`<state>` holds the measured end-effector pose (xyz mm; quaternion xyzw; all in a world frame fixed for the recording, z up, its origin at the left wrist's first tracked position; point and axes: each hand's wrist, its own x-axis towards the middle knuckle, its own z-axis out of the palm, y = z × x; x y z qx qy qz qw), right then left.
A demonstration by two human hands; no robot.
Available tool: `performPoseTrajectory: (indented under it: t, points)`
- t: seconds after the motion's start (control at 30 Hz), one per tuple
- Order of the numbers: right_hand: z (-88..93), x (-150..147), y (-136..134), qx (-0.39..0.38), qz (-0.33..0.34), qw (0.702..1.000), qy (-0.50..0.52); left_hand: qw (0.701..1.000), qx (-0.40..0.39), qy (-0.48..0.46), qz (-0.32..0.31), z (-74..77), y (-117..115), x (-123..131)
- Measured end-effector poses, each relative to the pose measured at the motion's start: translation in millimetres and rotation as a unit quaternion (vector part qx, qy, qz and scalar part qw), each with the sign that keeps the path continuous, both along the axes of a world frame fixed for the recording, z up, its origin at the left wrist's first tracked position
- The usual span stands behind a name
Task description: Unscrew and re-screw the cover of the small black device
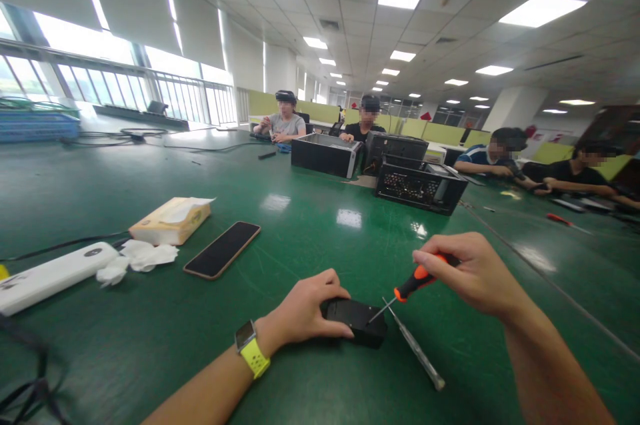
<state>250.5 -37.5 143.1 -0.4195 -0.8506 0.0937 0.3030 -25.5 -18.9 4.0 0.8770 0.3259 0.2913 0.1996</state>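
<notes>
My left hand is closed around the left end of a small black box lying on the green table, thumb on the near side and fingers on the far side. In my right hand is a screwdriver with a black and orange handle. Its thin shaft slants down to the left, and the tip meets the top face of the box near its right end. A second, slim screwdriver with a clear handle lies on the table just right of the box.
A phone, a tissue pack, crumpled tissues and a white power bank-like block lie to the left. Black computer cases stand farther back. Several people sit around the table; another red screwdriver lies far right.
</notes>
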Motion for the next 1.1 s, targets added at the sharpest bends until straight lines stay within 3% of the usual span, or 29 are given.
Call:
performPoseTrajectory:
  t: [0.47, 0.97, 1.1]
  points:
    - [-14.0, -20, 7, 0.013, 0.05, 0.998, -0.019, 1.0, -0.007, -0.007, -0.008, -0.7, -1, 0]
    - [-12.3, -20, 4, 0.031, 0.053, 0.998, -0.019, 1.0, -0.008, -0.007, -0.01, -1.8, 1, -1]
    - [-3.6, -17, -3, 0.015, 0.093, 0.995, -0.042, 1.0, -0.007, -0.004, -0.011, -1.8, 1, 0]
